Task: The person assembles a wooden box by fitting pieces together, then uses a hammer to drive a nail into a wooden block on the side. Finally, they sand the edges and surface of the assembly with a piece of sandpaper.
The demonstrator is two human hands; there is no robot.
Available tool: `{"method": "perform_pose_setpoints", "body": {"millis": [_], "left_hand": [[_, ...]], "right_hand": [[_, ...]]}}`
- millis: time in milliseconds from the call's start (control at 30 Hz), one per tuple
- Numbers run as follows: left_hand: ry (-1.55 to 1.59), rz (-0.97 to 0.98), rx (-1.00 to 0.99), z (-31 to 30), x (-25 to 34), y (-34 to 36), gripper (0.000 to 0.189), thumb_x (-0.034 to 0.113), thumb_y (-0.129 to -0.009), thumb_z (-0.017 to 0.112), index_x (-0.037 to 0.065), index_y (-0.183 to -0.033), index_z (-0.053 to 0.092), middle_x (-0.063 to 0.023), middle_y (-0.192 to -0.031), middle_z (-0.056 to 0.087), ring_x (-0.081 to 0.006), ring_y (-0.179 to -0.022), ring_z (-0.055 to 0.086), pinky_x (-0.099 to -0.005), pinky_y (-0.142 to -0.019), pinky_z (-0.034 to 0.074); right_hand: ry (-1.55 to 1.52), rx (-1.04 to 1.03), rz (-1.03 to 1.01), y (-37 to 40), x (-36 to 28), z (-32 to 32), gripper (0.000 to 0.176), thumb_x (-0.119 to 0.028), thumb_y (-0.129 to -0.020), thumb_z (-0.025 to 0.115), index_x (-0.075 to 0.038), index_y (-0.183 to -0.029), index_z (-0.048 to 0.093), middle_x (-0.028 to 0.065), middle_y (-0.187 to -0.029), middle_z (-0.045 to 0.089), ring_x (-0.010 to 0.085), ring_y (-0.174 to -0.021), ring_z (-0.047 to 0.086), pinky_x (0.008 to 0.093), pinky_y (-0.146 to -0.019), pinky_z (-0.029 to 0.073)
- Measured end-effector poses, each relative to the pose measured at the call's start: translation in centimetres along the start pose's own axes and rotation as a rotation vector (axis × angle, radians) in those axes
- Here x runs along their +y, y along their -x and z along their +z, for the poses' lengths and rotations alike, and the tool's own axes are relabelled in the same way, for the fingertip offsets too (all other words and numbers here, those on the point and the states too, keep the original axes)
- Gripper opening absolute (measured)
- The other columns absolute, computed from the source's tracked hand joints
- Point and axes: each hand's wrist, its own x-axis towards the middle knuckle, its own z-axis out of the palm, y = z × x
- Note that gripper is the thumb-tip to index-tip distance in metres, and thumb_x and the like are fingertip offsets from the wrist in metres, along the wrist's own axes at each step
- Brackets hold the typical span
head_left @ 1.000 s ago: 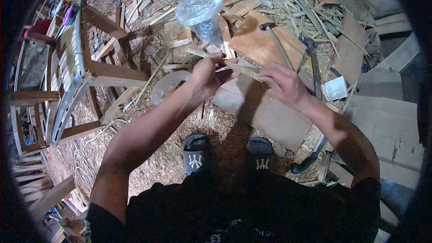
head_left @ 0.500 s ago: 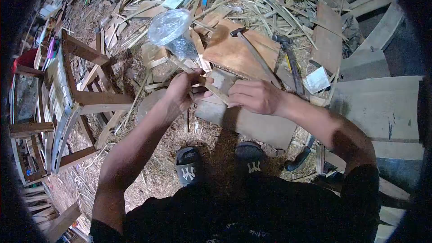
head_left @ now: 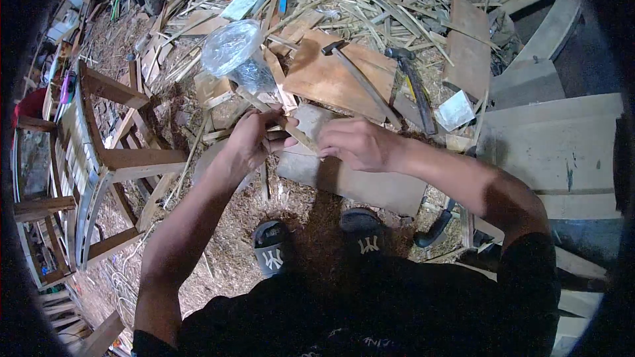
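Observation:
A narrow wooden strip (head_left: 301,137) slants between my two hands, its far end pointing up and left. My left hand (head_left: 254,135) is closed around the strip's middle, with some fingers stretched out beneath it. At the near end, my right hand (head_left: 360,144) pinches with curled fingers; its fingertips are partly hidden. A faint thin line runs below the strip between the hands, too fine to name. Beneath them lies a grey board (head_left: 377,185) on the ground. Beyond my hands, a hammer (head_left: 364,82) rests across a brown plywood sheet (head_left: 317,69).
A second hammer (head_left: 413,86) lies right of the plywood, near a pale block (head_left: 455,111). Clear plastic wrapping (head_left: 231,46) sits further back, before piled wood strips (head_left: 370,6). A wooden chair frame (head_left: 142,158) stands left. Curved panels (head_left: 549,145) stand right. A dark handle (head_left: 436,225) lies near my feet.
The view has shifted slightly, so the surroundings sit a little further left. My hands keep hold of the wooden strip, and the right hand has moved slightly along its near end.

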Motion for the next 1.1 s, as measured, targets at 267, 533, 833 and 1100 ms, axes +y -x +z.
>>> {"method": "perform_pose_setpoints", "body": {"millis": [267,533,833,1100], "left_hand": [[0.062,0.038,-0.047,-1.2,-0.6,-1.3,0.025,0.024,-0.106,0.043,0.002,-0.114,0.053,-0.0150,-0.102,0.067,-0.0247,-0.090,0.069,-0.0386,-0.075,0.063],[0.126,-0.019,-0.048,-2.0,-1.3,-1.9,0.027,0.026,-0.106,0.042,0.002,-0.112,0.053,-0.0144,-0.099,0.068,-0.0231,-0.090,0.069,-0.0359,-0.074,0.063],[0.077,-0.016,0.017,-1.2,-1.0,-1.4,0.027,0.026,-0.106,0.042,0.003,-0.112,0.053,-0.0137,-0.098,0.067,-0.0232,-0.090,0.068,-0.0358,-0.074,0.062],[-0.033,-0.011,-0.016,-0.9,-0.6,-0.3,0.024,0.022,-0.105,0.043,0.002,-0.114,0.053,-0.0138,-0.098,0.067,-0.0219,-0.086,0.067,-0.0345,-0.071,0.062]], "right_hand": [[0.070,0.049,0.093,0.8,0.3,1.2,0.014,-0.005,-0.086,0.070,0.001,-0.094,0.061,0.0135,-0.091,0.062,0.0319,-0.085,0.063,0.0398,-0.074,0.052],[0.137,0.097,0.101,1.1,-0.2,1.3,0.021,-0.012,-0.083,0.075,0.000,-0.094,0.061,0.0122,-0.099,0.062,0.0301,-0.088,0.064,0.0384,-0.079,0.054],[0.158,0.079,0.128,1.0,-0.3,1.2,0.017,-0.009,-0.083,0.074,-0.001,-0.093,0.062,0.0109,-0.094,0.064,0.0296,-0.086,0.064,0.0388,-0.077,0.053],[-0.081,0.121,0.170,1.3,-0.7,1.9,0.010,-0.005,-0.084,0.072,-0.002,-0.093,0.069,0.0113,-0.092,0.067,0.0291,-0.086,0.066,0.0372,-0.075,0.053]]}}
